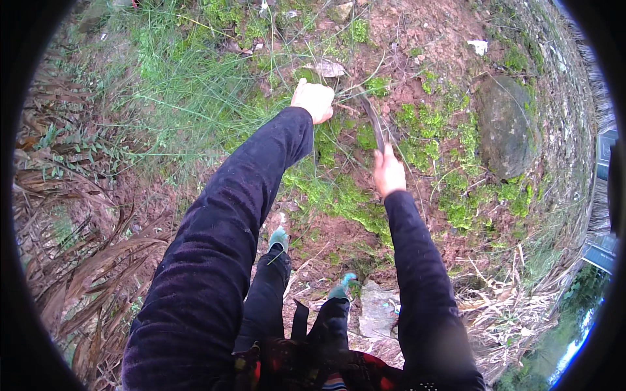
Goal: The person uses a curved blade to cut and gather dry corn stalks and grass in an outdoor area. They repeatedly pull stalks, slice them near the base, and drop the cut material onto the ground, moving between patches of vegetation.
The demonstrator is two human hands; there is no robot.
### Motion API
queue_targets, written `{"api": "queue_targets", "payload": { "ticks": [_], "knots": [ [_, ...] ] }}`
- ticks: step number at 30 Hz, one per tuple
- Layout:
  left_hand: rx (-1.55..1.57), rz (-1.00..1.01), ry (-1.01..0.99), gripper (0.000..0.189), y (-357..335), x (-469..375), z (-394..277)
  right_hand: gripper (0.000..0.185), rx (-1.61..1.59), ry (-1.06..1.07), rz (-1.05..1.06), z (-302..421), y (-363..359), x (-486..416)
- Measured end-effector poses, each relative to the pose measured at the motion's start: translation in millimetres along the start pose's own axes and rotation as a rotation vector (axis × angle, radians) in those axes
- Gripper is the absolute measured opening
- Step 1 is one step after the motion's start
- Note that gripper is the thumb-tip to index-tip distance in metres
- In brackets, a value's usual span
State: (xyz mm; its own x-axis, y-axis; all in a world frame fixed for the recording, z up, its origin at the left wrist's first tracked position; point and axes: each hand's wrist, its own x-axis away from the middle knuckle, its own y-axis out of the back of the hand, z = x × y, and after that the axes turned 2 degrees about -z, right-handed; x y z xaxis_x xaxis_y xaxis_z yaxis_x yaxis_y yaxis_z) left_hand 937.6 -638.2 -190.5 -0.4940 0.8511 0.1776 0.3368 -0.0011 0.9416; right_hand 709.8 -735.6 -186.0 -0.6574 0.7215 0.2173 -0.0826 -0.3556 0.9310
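My left hand [313,100] is closed around thin green grass stems [205,93], which fan out to the left from the fist. To its right and nearer my body, my right hand [390,171] grips a slim, dark hand tool [374,117], likely a sickle. That tool slants up and to the left, its far end close to the stems beside my left fist. The exact form of its tip is blurred among grass blades. Below both hands lies reddish soil with patches of bright green moss [352,200].
A large grey-brown rock [506,127] sits at the right. Dry brown leaves [93,269] lie heaped at the left, with dry straw [508,303] at the lower right. A flat stone [377,310] is beside my right shoe [341,288]. A dead leaf [326,68] lies beyond my left hand.
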Motion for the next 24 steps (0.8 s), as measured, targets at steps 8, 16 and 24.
{"api": "queue_targets", "payload": {
  "ticks": [8, 16, 24],
  "knots": [
    [-0.020, -0.057, 0.046, 0.027, 2.9, 65.9, 52.9, 0.031, -0.293, 0.017, -0.123, 5.0, 39.2, 26.7],
    [-0.606, 0.623, -0.058, 0.021, -70.9, 302.6, 166.2, 0.035, -0.213, 0.060, -0.100, 5.4, 31.1, 17.4],
    [-0.181, -0.245, -0.611, 0.025, -40.4, 114.6, 6.0, 0.042, -0.111, -0.119, 0.090, 34.9, -20.9, -22.0]
  ]
}}
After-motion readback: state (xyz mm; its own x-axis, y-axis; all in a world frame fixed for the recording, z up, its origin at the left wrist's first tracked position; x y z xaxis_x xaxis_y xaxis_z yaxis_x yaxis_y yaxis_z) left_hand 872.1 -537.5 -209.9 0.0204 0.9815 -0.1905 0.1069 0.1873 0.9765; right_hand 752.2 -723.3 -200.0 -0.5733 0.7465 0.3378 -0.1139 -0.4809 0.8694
